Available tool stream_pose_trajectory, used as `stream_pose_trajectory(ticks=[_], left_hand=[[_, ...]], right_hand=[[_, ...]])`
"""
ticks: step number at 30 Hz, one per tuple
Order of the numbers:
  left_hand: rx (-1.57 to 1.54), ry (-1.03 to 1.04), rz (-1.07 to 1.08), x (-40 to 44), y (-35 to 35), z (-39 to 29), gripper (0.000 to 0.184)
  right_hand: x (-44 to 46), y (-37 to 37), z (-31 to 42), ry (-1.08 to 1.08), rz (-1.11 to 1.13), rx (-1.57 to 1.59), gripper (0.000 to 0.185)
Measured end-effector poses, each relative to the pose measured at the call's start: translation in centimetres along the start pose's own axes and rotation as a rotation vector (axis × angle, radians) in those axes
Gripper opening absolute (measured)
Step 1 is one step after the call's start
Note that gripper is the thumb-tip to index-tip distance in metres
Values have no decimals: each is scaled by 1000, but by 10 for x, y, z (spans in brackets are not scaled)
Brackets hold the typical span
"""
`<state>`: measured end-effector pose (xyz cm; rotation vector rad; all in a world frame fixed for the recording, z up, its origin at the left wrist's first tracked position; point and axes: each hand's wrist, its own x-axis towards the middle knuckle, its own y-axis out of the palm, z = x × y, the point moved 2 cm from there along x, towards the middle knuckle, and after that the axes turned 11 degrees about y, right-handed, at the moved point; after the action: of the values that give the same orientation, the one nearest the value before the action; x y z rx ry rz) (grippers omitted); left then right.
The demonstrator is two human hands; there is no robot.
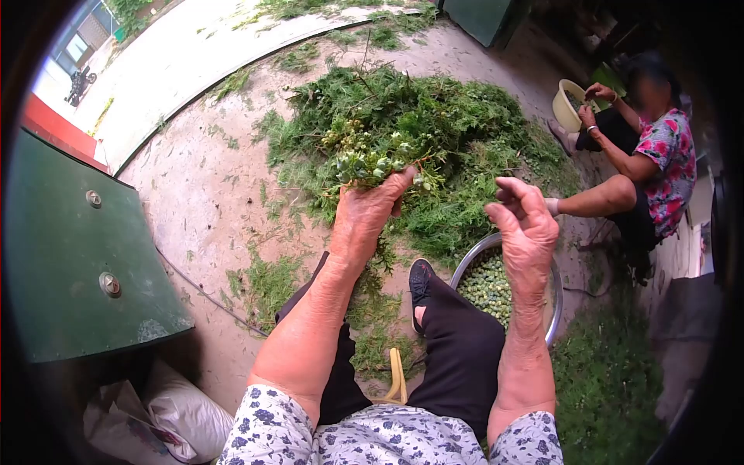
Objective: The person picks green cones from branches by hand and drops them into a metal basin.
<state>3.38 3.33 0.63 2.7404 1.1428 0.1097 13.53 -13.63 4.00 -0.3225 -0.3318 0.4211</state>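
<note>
My left hand [368, 213] is closed around an evergreen sprig [381, 159] bearing small pale green cones. It is held up in front of the large pile of cut evergreen branches [465, 116]. My right hand [528, 225] is raised to the right of the sprig, its fingers curved and thumb and forefinger apart, with nothing visible between them. Below that hand stands a round metal basin [459, 271] beside my leg. Many small green cones [482, 288] lie in it, partly hidden by my right hand and forearm.
At the right a person [670, 159] sits with both hands near a pale yellow bucket [568, 108]. A green metal door [85, 256] stands at the left, with white sacks [186, 411] below it. Loose green clippings [271, 287] and a cable [205, 293] lie on the floor.
</note>
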Motion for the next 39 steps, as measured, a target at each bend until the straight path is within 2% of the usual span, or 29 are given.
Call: stream_pose_trajectory(ticks=[4,6,9,12,14,16,17,18,20,22,26,28,30,33,38,39], left_hand=[[-72,45,9,3,-1,4,18],[-85,70,23,3,-2,0,17],[-67,61,-19,5,-8,3,14],[-47,99,-46,4,-9,3,14],[53,133,-50,3,-7,4,14],[75,128,-93,5,-10,-5,13],[-39,39,-123,5,-12,-6,13],[-153,-50,-153,4,-13,-5,12],[-152,-54,-145,5,-11,-2,13],[-168,-46,-114,6,-8,-1,13],[-154,-60,-160,5,-4,-2,13],[-50,-43,-108,4,-3,0,12],[-30,-9,-86,3,1,2,12],[-22,20,-67,2,4,2,13],[50,-21,-6,1,4,3,15],[52,-6,43,1,5,2,15]], right_hand=[[4,56,39,-147,182,-153,47],[7,71,26,-196,170,-203,42],[9,80,17,-233,69,-35,35],[9,77,9,32,-180,127,21],[16,73,2,54,-230,143,16],[29,59,-9,331,-235,545,16],[34,52,-20,343,-124,687,16],[34,51,-28,343,-126,689,16],[32,57,-41,526,115,1198,15],[25,63,-41,651,260,1413,15],[20,66,-17,660,259,1380,16],[21,68,-17,514,256,1126,18],[19,73,-10,511,226,1042,20],[17,77,-8,386,122,631,15],[16,75,-16,469,105,782,10],[15,76,-18,532,131,967,11]])
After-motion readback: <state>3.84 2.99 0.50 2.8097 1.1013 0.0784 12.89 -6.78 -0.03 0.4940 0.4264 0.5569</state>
